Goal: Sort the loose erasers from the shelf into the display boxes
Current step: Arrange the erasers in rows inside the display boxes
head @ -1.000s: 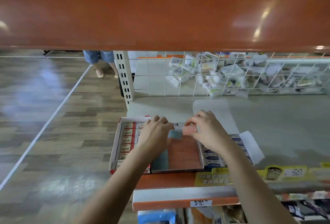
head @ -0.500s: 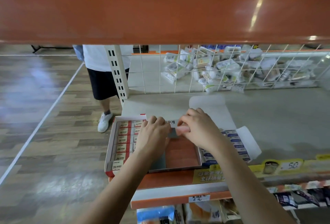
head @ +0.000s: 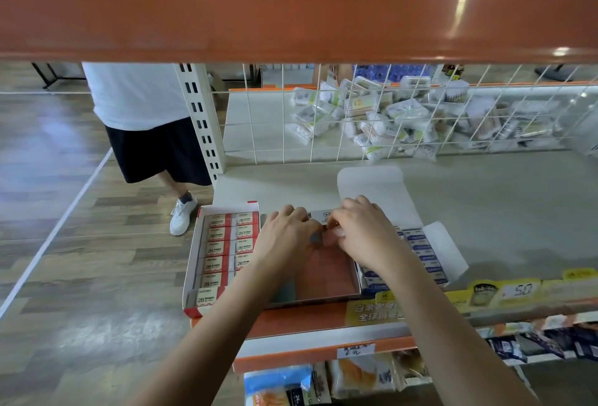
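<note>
Head view — both hands' [head: 323, 237] curled grip on eraser [head: 323, 238].

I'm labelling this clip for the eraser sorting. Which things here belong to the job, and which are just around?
Part of the job:
- left hand, right hand, both at the pink eraser
- middle box
- red 2B box
- blue box

Just around:
- wire basket of packets
- price tag
- bystander
</note>
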